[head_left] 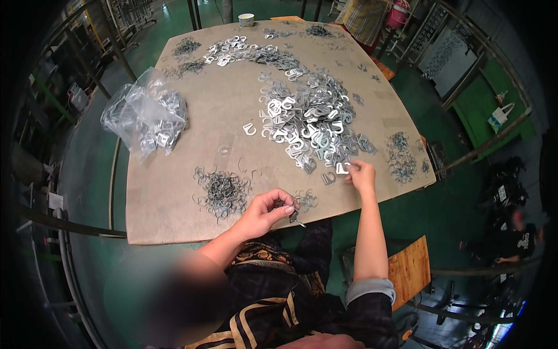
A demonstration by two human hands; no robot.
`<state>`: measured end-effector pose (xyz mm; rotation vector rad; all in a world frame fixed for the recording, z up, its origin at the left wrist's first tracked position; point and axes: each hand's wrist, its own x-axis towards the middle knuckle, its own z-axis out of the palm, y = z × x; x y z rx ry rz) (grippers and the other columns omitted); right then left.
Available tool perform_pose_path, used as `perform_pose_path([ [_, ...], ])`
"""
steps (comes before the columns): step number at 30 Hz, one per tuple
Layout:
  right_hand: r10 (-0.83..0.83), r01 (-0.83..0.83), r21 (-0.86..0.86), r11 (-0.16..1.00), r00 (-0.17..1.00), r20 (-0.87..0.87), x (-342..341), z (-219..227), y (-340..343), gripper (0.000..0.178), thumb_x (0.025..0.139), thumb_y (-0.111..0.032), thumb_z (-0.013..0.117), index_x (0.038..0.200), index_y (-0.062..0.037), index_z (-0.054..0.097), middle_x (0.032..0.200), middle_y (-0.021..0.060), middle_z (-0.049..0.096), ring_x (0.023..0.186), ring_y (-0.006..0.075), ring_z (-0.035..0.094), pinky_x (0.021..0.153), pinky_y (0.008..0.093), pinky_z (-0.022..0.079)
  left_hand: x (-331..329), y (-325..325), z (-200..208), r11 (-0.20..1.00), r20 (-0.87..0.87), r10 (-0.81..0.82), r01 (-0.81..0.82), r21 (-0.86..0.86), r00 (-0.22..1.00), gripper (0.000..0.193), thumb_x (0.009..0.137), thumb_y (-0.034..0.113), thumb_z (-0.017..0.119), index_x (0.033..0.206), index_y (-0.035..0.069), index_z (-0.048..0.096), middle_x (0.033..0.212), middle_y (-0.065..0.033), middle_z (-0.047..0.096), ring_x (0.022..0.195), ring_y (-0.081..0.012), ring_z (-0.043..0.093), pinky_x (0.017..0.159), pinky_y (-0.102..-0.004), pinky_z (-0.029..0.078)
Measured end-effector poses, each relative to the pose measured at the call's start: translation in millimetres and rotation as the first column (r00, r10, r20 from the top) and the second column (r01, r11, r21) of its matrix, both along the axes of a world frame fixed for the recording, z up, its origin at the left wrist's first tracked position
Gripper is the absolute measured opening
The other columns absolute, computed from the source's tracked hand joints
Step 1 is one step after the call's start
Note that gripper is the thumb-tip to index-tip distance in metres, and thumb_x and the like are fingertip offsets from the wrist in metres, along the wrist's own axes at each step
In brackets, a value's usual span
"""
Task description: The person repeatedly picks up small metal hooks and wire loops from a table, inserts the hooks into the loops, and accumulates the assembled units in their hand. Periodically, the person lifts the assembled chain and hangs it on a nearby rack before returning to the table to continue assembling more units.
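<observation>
My left hand is closed at the near edge of the table, the fingers pinched round a small dark metal piece with a thin bright end sticking out. Its exact kind is too small to make out. Further right, my right hand has its fingertips closed on a silver hook-shaped metal piece, at the near end of a large heap of similar hook-shaped pieces. A loose pile of thin curved wire clips lies left of my left hand, and a few more wire clips lie just beyond it.
The brown-covered table fills the middle. A clear plastic bag of metal pieces rests at its left edge. More wire clips lie at the right. A small tub stands at the far edge. A wooden stool is beside me.
</observation>
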<state>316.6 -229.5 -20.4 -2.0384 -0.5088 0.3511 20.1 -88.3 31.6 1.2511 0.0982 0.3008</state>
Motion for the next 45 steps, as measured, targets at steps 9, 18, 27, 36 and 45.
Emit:
perform_pose_path([
  [9,0.070,0.077,0.308,0.948,0.895,-0.440,-36,7,-12,0.020,0.097,-0.008,0.049,0.113,0.0008,0.057,0.091,0.0088,0.057,0.061,0.0184,0.065,0.050,0.0282,0.057,-1,-6,4,0.999,-0.058,-0.051,0.050,-0.019,0.997,0.007,0.093,0.005,0.061,0.097,0.004,0.055,0.105,-0.0085,0.064,0.100,-0.0131,0.057,0.089,-0.0288,0.045],
  [18,0.299,-0.237,0.250,0.939,0.922,-0.247,-120,96,-49,0.017,0.098,-0.007,0.049,0.106,0.0002,0.062,0.087,0.0098,0.060,0.056,0.0135,0.063,0.047,0.0252,0.054,20,-36,3,0.980,-0.040,-0.149,0.153,0.128,0.988,0.007,0.093,0.007,0.060,0.097,0.003,0.057,0.102,-0.0060,0.064,0.096,-0.0109,0.056,0.087,-0.0273,0.045],
  [27,0.383,-0.381,0.084,0.921,0.924,-0.014,-160,125,-72,0.018,0.090,0.002,0.056,0.106,0.0017,0.064,0.091,0.0094,0.061,0.056,0.0132,0.062,0.051,0.0245,0.051,23,-62,3,0.912,-0.105,-0.152,0.180,0.368,0.983,0.008,0.090,0.006,0.063,0.094,0.002,0.059,0.091,-0.0035,0.063,0.089,-0.0109,0.057,0.083,-0.0276,0.046],
  [36,0.344,-0.370,0.123,0.921,0.920,0.188,-180,115,-82,0.043,0.079,0.006,0.065,0.120,-0.0041,0.061,0.079,0.0055,0.062,0.065,0.0104,0.059,0.060,0.0252,0.049,18,-71,-18,0.892,-0.062,-0.106,0.123,0.435,0.992,0.012,0.087,0.007,0.067,0.094,0.002,0.059,0.086,-0.0073,0.065,0.083,-0.0165,0.061,0.078,-0.0313,0.047],
  [45,0.276,-0.322,0.085,0.943,0.898,0.342,-200,85,-103,0.037,0.083,0.001,0.065,0.119,-0.0060,0.061,0.087,0.0091,0.064,0.067,0.0173,0.067,0.060,0.0288,0.053,7,-72,-21,0.894,-0.139,-0.211,0.249,0.373,0.968,0.018,0.084,0.006,0.072,0.097,0.000,0.062,0.096,-0.0059,0.067,0.094,-0.0129,0.061,0.087,-0.0288,0.047],
])
